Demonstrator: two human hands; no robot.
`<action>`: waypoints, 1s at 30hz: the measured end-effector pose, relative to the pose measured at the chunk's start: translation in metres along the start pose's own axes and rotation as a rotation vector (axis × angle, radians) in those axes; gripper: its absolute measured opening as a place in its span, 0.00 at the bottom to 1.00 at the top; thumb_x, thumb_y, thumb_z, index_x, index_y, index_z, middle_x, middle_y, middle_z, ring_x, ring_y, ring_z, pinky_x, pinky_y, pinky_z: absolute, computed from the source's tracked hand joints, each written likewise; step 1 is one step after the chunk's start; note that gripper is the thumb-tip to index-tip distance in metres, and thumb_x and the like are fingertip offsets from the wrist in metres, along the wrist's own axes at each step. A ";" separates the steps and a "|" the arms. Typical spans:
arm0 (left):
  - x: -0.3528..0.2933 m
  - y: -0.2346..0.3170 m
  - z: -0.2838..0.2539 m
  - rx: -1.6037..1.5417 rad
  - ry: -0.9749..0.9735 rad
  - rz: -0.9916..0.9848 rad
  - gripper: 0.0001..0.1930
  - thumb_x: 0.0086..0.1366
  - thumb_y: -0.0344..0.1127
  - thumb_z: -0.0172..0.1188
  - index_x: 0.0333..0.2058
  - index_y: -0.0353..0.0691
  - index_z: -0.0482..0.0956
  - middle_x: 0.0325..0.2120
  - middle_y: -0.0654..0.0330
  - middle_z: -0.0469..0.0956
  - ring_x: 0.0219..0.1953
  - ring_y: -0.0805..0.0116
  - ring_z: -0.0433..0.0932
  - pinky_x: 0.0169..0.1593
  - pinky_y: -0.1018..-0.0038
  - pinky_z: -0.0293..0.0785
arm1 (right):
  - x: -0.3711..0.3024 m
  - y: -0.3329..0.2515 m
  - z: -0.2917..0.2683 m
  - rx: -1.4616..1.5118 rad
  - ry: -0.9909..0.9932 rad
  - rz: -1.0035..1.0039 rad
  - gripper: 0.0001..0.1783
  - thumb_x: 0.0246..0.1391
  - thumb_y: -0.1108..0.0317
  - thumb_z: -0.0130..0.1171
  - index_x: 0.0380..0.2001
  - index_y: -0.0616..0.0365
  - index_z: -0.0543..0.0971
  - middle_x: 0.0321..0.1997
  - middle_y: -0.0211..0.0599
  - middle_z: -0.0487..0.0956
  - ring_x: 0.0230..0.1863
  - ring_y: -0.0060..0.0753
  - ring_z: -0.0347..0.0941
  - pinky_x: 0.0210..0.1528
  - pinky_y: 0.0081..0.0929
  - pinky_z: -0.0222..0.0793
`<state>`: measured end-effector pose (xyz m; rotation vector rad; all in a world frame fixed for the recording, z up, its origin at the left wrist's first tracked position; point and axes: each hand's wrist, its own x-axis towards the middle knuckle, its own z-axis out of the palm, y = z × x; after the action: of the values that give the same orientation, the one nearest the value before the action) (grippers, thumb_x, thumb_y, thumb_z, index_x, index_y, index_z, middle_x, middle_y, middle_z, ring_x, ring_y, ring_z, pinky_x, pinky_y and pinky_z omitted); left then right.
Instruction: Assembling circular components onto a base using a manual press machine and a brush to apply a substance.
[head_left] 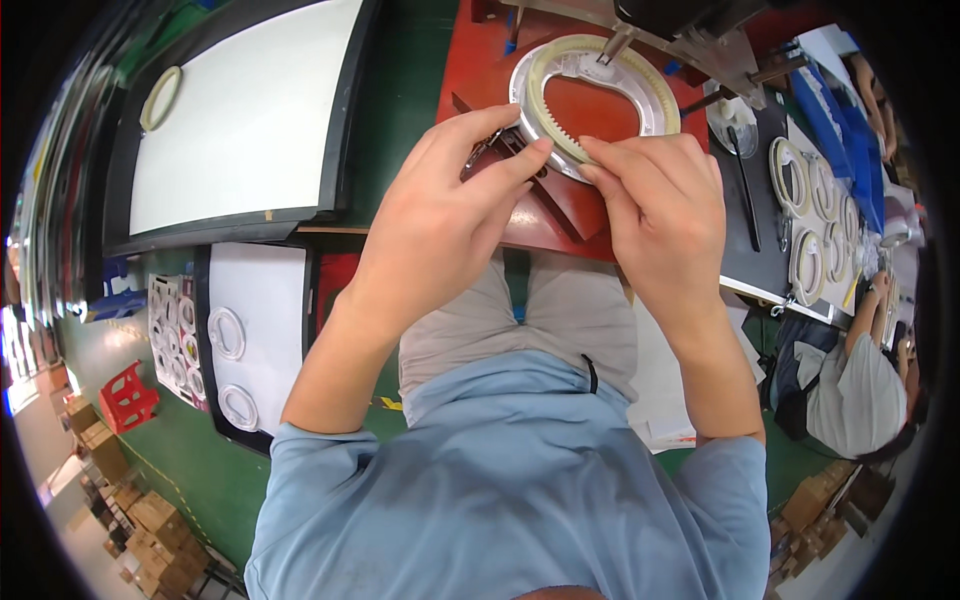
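Note:
On the red machine base (480,70) lies a silvery metal ring (652,108), with a cream toothed ring (545,75) set over it and tilted or slightly offset. My left hand (445,195) holds the left edge of the metal ring, its index finger and thumb on the rim. With thumb and forefinger pinched together, my right hand (665,190) grips the near edge of the toothed ring. The exact contact under the fingertips is hidden. A metal clamp-like part (617,42) of the machine reaches over the far side of the rings.
At the left, a white-topped table (240,120) bears one cream ring (161,98); a lower white tray (265,300) holds two pale rings. On the right bench stand several rings (790,178), a black rod (745,190) and blue bins (865,170). Another person (855,390) sits beyond.

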<state>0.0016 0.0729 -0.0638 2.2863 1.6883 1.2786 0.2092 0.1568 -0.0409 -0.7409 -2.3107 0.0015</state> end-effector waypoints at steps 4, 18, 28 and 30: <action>-0.001 0.001 0.003 -0.084 0.069 -0.072 0.18 0.64 0.22 0.69 0.53 0.34 0.86 0.55 0.49 0.83 0.53 0.47 0.83 0.56 0.60 0.81 | 0.001 -0.003 0.006 -0.008 0.022 0.003 0.11 0.50 0.70 0.74 0.39 0.53 0.89 0.34 0.25 0.82 0.38 0.33 0.76 0.38 0.34 0.65; 0.038 -0.010 0.039 -0.050 0.261 -0.224 0.13 0.67 0.32 0.72 0.49 0.37 0.88 0.45 0.56 0.88 0.40 0.69 0.85 0.42 0.76 0.81 | 0.002 -0.008 0.005 -0.051 -0.021 0.010 0.10 0.50 0.72 0.70 0.39 0.54 0.89 0.31 0.26 0.78 0.37 0.33 0.74 0.38 0.35 0.64; 0.045 -0.010 0.048 -0.302 0.381 -0.339 0.11 0.62 0.27 0.67 0.43 0.40 0.90 0.44 0.54 0.90 0.33 0.65 0.84 0.41 0.71 0.82 | -0.004 -0.004 0.003 -0.068 -0.114 -0.042 0.19 0.52 0.71 0.66 0.48 0.55 0.88 0.43 0.27 0.82 0.45 0.35 0.77 0.47 0.35 0.67; 0.046 -0.011 0.049 -0.295 0.385 -0.335 0.10 0.62 0.27 0.67 0.42 0.39 0.90 0.44 0.54 0.90 0.33 0.65 0.84 0.40 0.71 0.83 | -0.003 0.000 0.002 -0.060 -0.148 -0.026 0.19 0.53 0.70 0.67 0.50 0.54 0.88 0.45 0.29 0.83 0.47 0.36 0.78 0.49 0.36 0.68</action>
<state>0.0262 0.1355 -0.0741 1.5908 1.7377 1.8161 0.2101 0.1554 -0.0442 -0.7634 -2.4708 -0.0250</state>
